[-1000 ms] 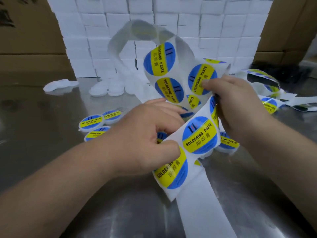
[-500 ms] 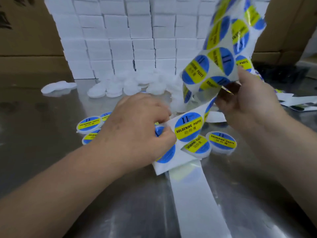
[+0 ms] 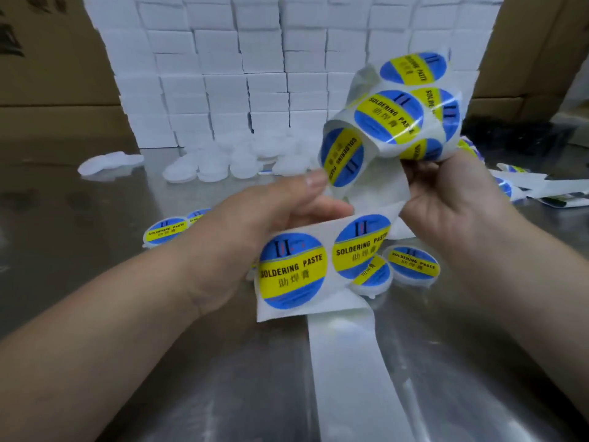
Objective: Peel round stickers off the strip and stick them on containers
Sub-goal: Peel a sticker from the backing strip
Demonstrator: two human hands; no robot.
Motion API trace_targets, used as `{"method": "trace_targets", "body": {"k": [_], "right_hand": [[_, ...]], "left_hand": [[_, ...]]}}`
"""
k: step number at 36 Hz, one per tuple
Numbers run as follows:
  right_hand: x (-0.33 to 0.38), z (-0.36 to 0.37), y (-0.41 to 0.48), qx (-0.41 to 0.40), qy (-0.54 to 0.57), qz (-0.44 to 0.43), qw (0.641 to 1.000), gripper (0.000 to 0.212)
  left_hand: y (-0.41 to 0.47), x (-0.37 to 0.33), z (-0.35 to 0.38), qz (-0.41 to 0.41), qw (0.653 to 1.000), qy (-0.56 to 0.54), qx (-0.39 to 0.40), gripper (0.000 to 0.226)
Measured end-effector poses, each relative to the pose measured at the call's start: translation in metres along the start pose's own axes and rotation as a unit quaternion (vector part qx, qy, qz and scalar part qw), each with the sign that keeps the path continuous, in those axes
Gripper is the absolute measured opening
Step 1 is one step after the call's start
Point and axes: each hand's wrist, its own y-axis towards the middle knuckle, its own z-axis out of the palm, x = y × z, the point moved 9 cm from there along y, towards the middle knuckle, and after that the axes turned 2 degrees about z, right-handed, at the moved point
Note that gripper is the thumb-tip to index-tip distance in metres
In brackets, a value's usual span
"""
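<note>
A white backing strip (image 3: 376,186) carries round blue-and-yellow "SOLDERING PASTE" stickers (image 3: 291,271). My left hand (image 3: 271,215) grips the strip's lower part, thumb up by a curled sticker (image 3: 342,156). My right hand (image 3: 452,202) holds a bunched loop of the strip (image 3: 392,116) raised over the table. Labelled round containers (image 3: 412,263) lie below the strip, and two more (image 3: 164,231) sit left of my left wrist. Unlabelled white containers (image 3: 210,165) are heaped further back.
The bare strip tail (image 3: 350,378) runs toward me over the steel table (image 3: 95,202). A wall of white boxes (image 3: 255,74) stands behind, cardboard cartons (image 3: 47,74) at both sides. More strip and stickers (image 3: 522,183) lie at the right edge.
My left hand rose off the table with the strip, its thumb now up by a curled sticker. My right hand lowered the bunched loop. The strip's lower stickers face me flatter.
</note>
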Motion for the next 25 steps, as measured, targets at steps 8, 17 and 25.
{"method": "trace_targets", "body": {"k": [8, 17, 25], "right_hand": [[-0.017, 0.007, -0.005, 0.037, -0.022, 0.076, 0.996, 0.039], [-0.034, 0.016, -0.018, 0.072, -0.063, 0.117, 0.989, 0.034], [-0.037, 0.006, -0.015, 0.041, -0.14, 0.129, 0.981, 0.029]], "left_hand": [[0.008, -0.01, -0.041, 0.088, 0.981, 0.028, -0.17, 0.034], [0.001, -0.023, -0.021, 0.197, 0.969, 0.097, -0.109, 0.013], [0.0, -0.028, -0.039, 0.216, 0.964, 0.018, -0.156, 0.027]]}}
